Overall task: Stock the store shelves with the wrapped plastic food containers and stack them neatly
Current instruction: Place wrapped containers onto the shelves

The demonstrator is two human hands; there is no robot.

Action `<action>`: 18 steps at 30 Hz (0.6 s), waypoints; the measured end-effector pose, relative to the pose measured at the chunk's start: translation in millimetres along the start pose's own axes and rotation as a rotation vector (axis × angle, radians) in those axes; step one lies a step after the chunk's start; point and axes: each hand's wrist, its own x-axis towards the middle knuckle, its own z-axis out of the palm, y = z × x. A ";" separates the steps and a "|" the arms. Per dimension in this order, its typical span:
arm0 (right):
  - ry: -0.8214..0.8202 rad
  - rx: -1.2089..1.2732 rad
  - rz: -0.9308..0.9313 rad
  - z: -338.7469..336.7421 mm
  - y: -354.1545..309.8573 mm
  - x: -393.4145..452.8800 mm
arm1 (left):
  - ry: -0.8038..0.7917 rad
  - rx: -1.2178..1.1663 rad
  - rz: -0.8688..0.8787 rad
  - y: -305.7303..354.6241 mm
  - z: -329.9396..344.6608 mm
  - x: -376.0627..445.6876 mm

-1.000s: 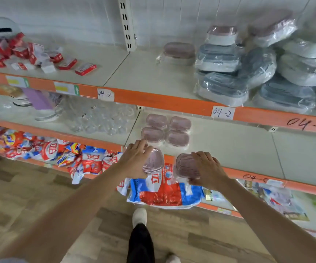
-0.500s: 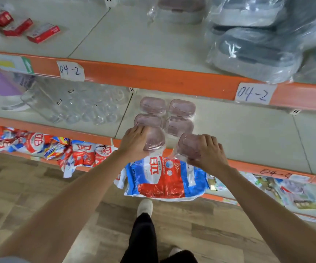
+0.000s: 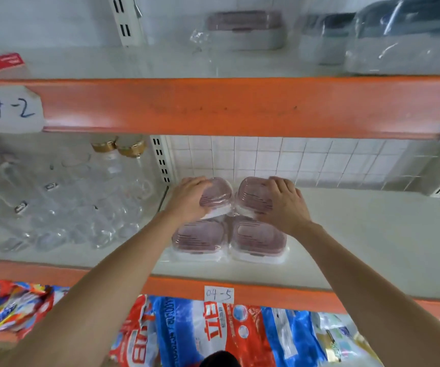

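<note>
On the middle shelf [image 3: 346,234], toward its back wall, I have both hands down on wrapped containers. My left hand [image 3: 187,201] has its fingers [image 3: 197,182] curled over the top and left side of the left rear container [image 3: 217,197], grasping it. My right hand [image 3: 285,205] grasps the right rear container [image 3: 250,197] the same way, its fingers bent over the lid's far edge at about 1 o'clock. These two pink-lidded containers sit raised, side by side and touching; whether they rest on others beneath I cannot tell. Just toward 6 o'clock lie two more wrapped containers, the left front container [image 3: 197,241] and the right front container [image 3: 258,242], flat on the shelf and touching each other. At 9 o'clock from my hands stands a crowd of clear glassware [image 3: 62,207], two pieces with gold caps. Above runs the orange shelf edge [image 3: 240,107] with a handwritten label [image 3: 7,107] reading 04-2. On the upper shelf, at 12 o'clock, sits a larger wrapped box [image 3: 242,30]. Below, at 6 o'clock, lie red and blue bags [image 3: 213,335].
</note>
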 end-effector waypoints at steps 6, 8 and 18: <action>-0.056 -0.048 -0.013 15.7 3.4 17.4 | 0.071 -0.006 0.111 -6.9 9.0 13.9; 0.004 -0.058 -0.006 18.3 2.3 16.2 | 0.115 0.049 0.128 -8.4 14.0 14.6; 0.066 -0.145 -0.030 38.5 -3.1 2.9 | 0.072 0.209 0.146 -2.0 28.0 -12.6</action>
